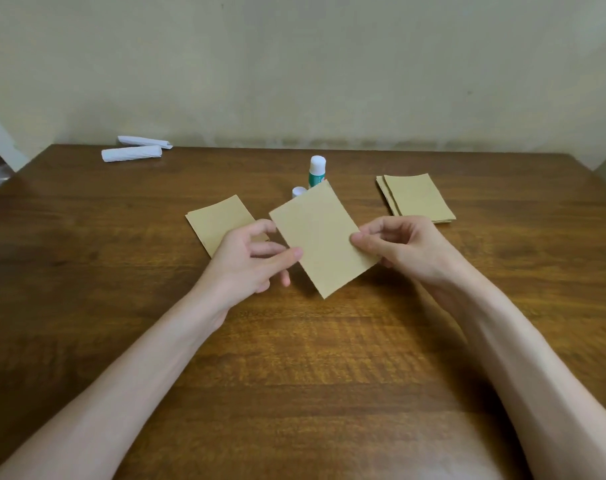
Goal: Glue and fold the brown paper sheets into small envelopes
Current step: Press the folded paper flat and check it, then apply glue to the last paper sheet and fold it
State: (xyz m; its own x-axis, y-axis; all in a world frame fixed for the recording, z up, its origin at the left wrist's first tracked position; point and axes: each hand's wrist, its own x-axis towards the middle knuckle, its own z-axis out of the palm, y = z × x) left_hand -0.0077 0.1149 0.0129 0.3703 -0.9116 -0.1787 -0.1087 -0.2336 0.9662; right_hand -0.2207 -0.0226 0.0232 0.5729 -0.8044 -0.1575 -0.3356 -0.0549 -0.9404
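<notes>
Above the grained wooden table (294, 358), the left hand (249, 258) and right hand (398, 247) each pinch a side edge of a flat, matte brown paper sheet (320, 237) (rectangular, tilted). Just beyond it stands a white-topped glue stick (317, 171). A left pile (218, 220) and a right pile (417, 199) of like sheets flank it.

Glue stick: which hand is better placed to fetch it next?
Likely the right hand: its grip only pinches the brown sheet's edge, while the left hand's thumb lies further in, steadying it. Glue stick stands roughly midway.

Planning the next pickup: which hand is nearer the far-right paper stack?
Right. The right hand is just in front of the paper stack; the left hand lies farther left.
</notes>
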